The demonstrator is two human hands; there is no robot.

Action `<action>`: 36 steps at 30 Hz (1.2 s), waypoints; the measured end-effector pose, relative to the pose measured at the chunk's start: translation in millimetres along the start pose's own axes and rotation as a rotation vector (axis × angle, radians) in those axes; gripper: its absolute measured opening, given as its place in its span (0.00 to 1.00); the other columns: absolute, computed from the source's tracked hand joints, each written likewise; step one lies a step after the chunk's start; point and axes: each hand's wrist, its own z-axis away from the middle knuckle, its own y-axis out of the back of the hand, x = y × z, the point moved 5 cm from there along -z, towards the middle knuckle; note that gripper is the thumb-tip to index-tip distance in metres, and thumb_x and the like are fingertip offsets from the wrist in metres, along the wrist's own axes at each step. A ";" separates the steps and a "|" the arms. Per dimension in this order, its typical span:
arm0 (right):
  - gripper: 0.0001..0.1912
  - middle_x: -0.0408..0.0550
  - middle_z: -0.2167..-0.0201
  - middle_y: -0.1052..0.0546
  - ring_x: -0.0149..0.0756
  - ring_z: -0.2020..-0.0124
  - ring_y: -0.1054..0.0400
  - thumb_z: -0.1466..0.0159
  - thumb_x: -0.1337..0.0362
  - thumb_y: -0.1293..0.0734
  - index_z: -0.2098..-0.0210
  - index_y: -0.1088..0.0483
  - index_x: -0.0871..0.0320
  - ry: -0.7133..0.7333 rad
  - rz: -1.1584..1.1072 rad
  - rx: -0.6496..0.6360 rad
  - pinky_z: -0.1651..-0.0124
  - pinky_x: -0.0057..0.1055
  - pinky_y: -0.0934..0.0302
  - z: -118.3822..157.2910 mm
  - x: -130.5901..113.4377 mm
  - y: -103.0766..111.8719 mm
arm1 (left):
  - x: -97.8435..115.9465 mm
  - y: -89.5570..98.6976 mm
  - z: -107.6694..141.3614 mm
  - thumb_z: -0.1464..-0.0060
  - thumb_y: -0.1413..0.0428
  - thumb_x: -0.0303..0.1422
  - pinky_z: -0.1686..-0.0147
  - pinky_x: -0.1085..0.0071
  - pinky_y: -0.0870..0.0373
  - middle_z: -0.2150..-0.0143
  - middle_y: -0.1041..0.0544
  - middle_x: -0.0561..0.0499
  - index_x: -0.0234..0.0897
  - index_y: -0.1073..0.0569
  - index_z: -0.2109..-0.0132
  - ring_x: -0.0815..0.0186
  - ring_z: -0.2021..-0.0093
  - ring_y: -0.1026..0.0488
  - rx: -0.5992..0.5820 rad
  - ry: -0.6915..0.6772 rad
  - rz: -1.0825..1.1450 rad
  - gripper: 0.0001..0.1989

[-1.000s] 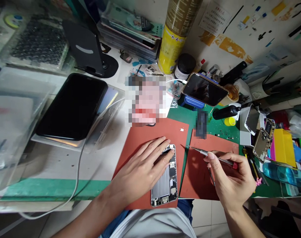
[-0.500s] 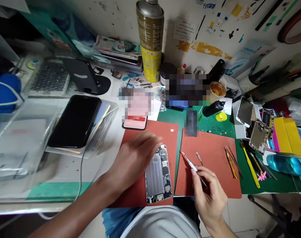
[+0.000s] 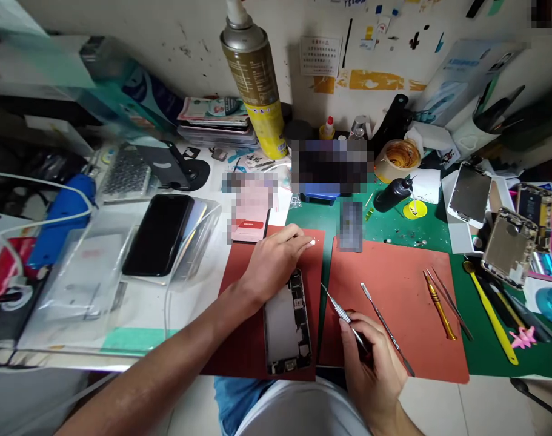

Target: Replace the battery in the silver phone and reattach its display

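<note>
Lying on clear sleeves (image 3: 203, 236) at the left of the counter (image 3: 139, 309), a black phone (image 3: 157, 235) was observed, screen up. A dark phone stand (image 3: 162, 166) was positioned behind it. Farther right, a pink-lit phone (image 3: 252, 209), partly pixelated, was seen at the back edge of the left red-brown mat (image 3: 239, 278); a yellow spray can (image 3: 263, 115) was stood upright farther back.

The left hand (image 3: 273, 260) was extended over this mat, fingers drawn together at the tips beside a small white piece (image 3: 312, 241). Whether it was clamped between them could not be told. The opened phone (image 3: 287, 330) was laid flat on the same mat, nearer the person, its internal parts exposed along the right side. Its upper left part was covered from view by the left hand.

A slim metal tool (image 3: 340, 310) was gripped in the right hand (image 3: 375, 363), fingers closed around its shaft; its tip was pointed toward the gap between the two mats. On the right red-brown mat (image 3: 416, 266), a metal spatula (image 3: 381, 321), a gold screwdriver (image 3: 439, 306) and tweezers (image 3: 451, 306) were laid out in that order. Beyond that mat, a yellow-handled tool (image 3: 491, 315) was recorded.
</note>
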 end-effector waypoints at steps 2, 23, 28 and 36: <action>0.12 0.48 0.60 0.17 0.36 0.63 0.18 0.32 0.77 0.30 0.53 0.27 0.56 -0.015 0.007 0.003 0.60 0.28 0.22 0.4 1.5 -1.0 | 0.0 -1.4 0.4 0.25 0.52 0.37 0.60 0.71 0.29 0.58 0.20 0.50 0.40 0.18 0.54 0.67 0.62 0.24 0.007 -0.016 -0.026 0.18; 0.06 0.48 0.64 0.16 0.34 0.70 0.19 0.32 0.72 0.27 0.57 0.25 0.59 0.093 0.089 0.125 0.67 0.26 0.25 -0.2 -0.5 1.9 | -0.6 22.8 52.2 0.41 0.33 0.42 0.77 0.74 0.30 0.62 0.20 0.48 0.36 0.16 0.61 0.73 0.75 0.30 0.082 0.410 0.917 0.12; 0.09 0.49 0.63 0.16 0.35 0.68 0.19 0.34 0.76 0.27 0.57 0.25 0.59 0.104 0.054 0.096 0.64 0.27 0.25 -0.5 -0.8 2.0 | 2.1 40.7 56.5 0.36 0.37 0.35 0.70 0.73 0.24 0.63 0.18 0.48 0.37 0.17 0.60 0.68 0.68 0.22 0.158 0.236 0.608 0.07; 0.12 0.49 0.64 0.17 0.33 0.66 0.20 0.35 0.78 0.25 0.57 0.25 0.60 0.094 0.070 0.049 0.66 0.26 0.27 1.2 -1.7 -1.4 | 15.4 28.8 73.8 0.29 0.46 0.27 0.58 0.70 0.19 0.58 0.19 0.49 0.37 0.20 0.51 0.66 0.60 0.19 0.175 -0.044 0.031 0.10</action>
